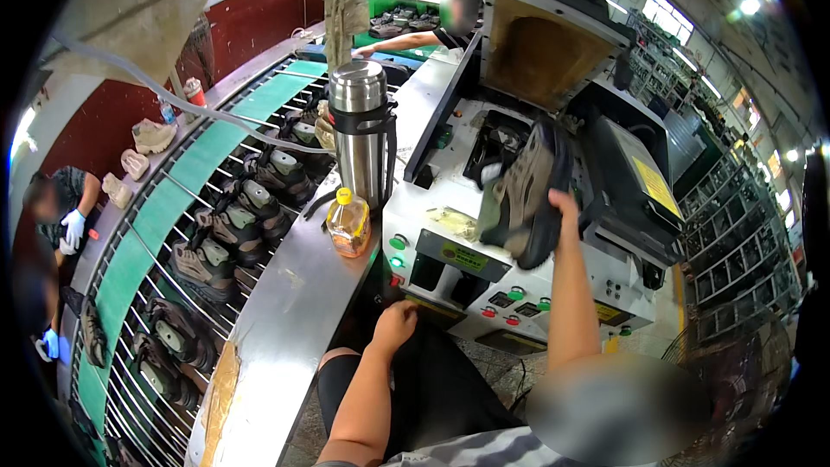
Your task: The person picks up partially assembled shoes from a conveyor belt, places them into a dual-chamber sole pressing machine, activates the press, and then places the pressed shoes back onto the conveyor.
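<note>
My right hand [565, 218] grips a brown and black shoe [524, 192] by its dark sole, holding it tilted over the front of a white press machine [553, 287]. The shoe's green-grey part points down and left. My left hand [396, 325] is curled into a loose fist, with nothing seen in it, by the machine's lower left front edge. A red switch [396, 280] sits just above that hand. Green and red buttons [516, 293] line the machine's front. Behind the shoe, the machine's hinged lid [540, 43] stands raised over an opened bay [501, 140].
Left of me runs a steel ledge [272, 311] bearing a steel flask [360, 134] and a yellow-capped bottle [348, 223]. Beyond it, a roller conveyor with a green belt [156, 238] carries several shoes [226, 229]. Other people work across it. Metal racks [748, 251] stand right.
</note>
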A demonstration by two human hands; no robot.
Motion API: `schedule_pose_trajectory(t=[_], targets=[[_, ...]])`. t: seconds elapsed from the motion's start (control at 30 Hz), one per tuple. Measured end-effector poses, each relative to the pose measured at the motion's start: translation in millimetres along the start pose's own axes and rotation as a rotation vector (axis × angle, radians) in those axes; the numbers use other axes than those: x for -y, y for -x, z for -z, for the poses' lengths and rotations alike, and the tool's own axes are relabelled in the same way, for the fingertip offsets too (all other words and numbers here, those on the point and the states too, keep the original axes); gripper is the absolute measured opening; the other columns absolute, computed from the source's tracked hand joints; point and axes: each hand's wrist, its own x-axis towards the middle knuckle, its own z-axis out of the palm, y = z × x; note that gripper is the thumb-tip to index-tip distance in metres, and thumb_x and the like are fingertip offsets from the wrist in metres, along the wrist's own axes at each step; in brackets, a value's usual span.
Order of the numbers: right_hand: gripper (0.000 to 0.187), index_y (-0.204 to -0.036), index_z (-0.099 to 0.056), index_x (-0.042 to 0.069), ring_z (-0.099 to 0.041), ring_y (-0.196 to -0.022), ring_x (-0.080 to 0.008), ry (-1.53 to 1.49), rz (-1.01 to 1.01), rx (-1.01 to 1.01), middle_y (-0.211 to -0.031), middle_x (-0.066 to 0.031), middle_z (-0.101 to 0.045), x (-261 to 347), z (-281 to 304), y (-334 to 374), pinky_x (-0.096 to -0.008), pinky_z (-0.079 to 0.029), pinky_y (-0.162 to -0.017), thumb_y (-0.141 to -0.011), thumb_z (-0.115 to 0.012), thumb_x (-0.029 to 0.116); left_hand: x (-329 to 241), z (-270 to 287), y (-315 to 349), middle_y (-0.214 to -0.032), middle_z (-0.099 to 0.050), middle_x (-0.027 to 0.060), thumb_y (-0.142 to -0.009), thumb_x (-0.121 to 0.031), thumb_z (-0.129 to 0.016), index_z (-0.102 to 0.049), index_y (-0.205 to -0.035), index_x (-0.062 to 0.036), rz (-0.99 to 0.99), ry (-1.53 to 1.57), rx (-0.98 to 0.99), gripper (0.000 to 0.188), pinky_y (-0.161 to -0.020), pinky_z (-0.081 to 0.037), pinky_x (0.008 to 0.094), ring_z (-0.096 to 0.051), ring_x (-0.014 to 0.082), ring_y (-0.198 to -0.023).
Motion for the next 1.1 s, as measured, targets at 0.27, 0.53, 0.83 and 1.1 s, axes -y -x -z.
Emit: schedule_pose_trajectory(t=[0.27,0.53,0.83,1.1], targets=[[0.09,-0.138,-0.049,0.006,-0.052,-0.124,-0.0366,1.197,0.02,-0.255,-0.135,-0.022,-0.053,28.1,-114.2,-155.1,-0.0407,-0.042,-0.101,-0.064,-0.065,0.053,-6.6,30.4,-28.1,-0.083,-0.067,0.0137,-0.084,-0.019,-0.064,-0.063,-0.107,0.0007,0.248,0.22,-0.009,0.03,-0.071,-0.051,0.0356,-0.066,0.0274,-0.075],[0.087,-0.141,-0.044,0.004,-0.05,-0.127,-0.0351,1.452,-0.185,-0.048,-0.139,-0.0202,-0.051,-23.5,-152.9,-159.5,-0.0452,-0.041,-0.103,-0.075,-0.054,0.06,0.8,35.6,-30.0,-0.088,-0.069,0.0131,-0.083,-0.02,-0.065,-0.063,-0.112,0.0005,0.326,0.22,-0.028,0.035,-0.075,-0.052,0.0345,-0.067,0.0252,-0.08],[0.068,-0.14,-0.042,0.0,-0.045,-0.126,-0.0377,1.431,0.465,0.238,-0.14,-0.0206,-0.045,-48.5,-27.9,-15.8,-0.0458,-0.038,-0.103,-0.093,-0.049,0.049,-11.7,17.9,-39.0,-0.136,-0.052,0.0182,-0.089,-0.011,-0.063,-0.038,-0.142,-0.001,0.33,0.762,-0.152,0.059,-0.101,-0.042,0.0347,-0.051,0.028,-0.124],[0.041,-0.113,-0.064,0.007,-0.057,-0.106,-0.0363,1.311,0.644,-0.313,-0.112,-0.0153,-0.063,-19.9,217.5,6.2,-0.0444,-0.044,-0.094,-0.075,-0.072,0.019,-34.2,-31.6,-75.0,-0.154,-0.024,0.0213,-0.089,-0.014,-0.058,-0.017,-0.151,0.0007,0.218,0.644,-0.35,0.075,-0.112,-0.026,0.0331,-0.029,0.0255,-0.141]])
